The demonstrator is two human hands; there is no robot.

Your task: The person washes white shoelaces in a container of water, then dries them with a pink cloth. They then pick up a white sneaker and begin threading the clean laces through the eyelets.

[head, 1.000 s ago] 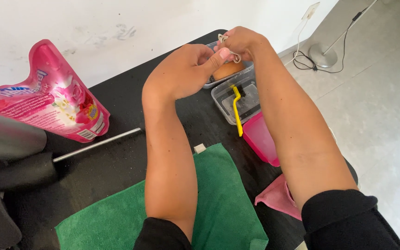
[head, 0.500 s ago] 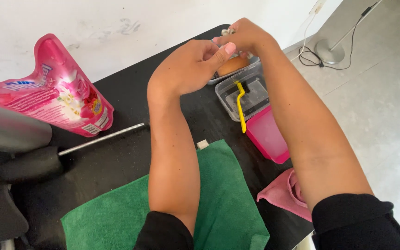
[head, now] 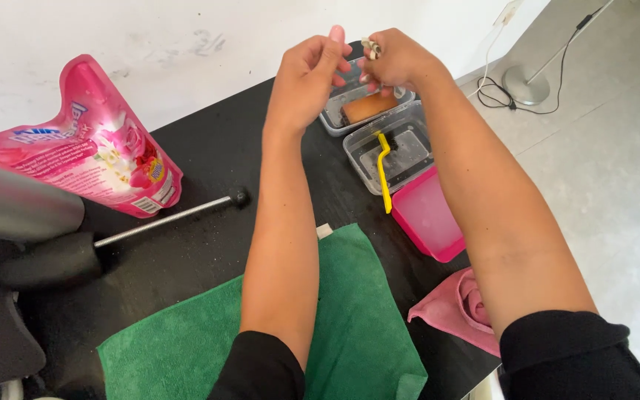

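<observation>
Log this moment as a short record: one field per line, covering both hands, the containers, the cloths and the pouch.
left hand: raised above the far container, fingers curled, nothing clearly held
right hand: pinching a small pale object, too small to identify
far clear container: holds a brown block
near clear container: yellow brush leaning in it
pink lid: beside the near container
green cloth: spread under the forearms
pink cloth: bunched at the table edge
pink pouch: lying left
</observation>
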